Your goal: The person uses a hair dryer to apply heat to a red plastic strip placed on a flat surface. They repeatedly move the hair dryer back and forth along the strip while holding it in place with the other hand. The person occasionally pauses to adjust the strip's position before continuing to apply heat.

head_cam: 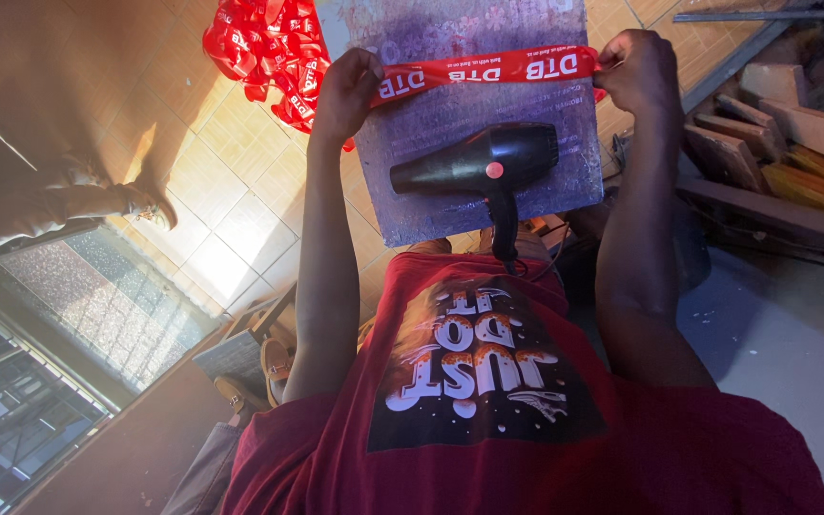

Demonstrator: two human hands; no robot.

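Observation:
My left hand (345,91) and my right hand (639,69) each grip an end of a red ribbon strip with white lettering (488,70), pulled flat across a worn grey board (545,124) on my lap. A black hair dryer (481,162) lies on the board just below the ribbon, nozzle pointing left, its handle and cord running toward my red shirt. Neither hand touches the dryer.
A heap of the same red ribbon (264,48) lies on the tiled floor beyond my left hand. Stacked wooden blocks (774,124) and a metal bar (746,17) sit at the right. A foot in a sandal (150,205) is at the left.

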